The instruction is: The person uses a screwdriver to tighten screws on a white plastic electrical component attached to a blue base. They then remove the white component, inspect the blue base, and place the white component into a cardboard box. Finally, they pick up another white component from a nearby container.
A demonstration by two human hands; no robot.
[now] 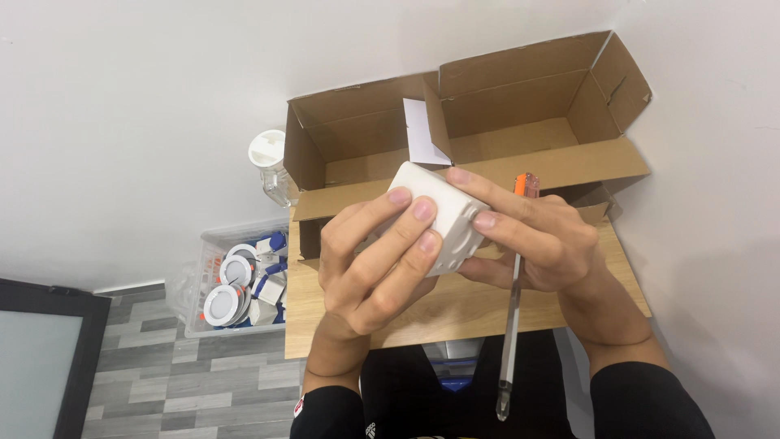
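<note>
Both hands are gripping a white plastic box over a small wooden table.

The left hand [370, 264] and right hand [532, 240] are closing their fingers around the smooth, rounded-cornered white box [439, 213], held between them. A clear-handled screwdriver [513, 301] is lying under the right hand, beyond which open, matte cardboard boxes [487, 122] are standing on the wooden table [455, 313].

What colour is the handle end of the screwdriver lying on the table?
The screwdriver has an orange and clear handle end, seen near the right hand in the head view.
</note>
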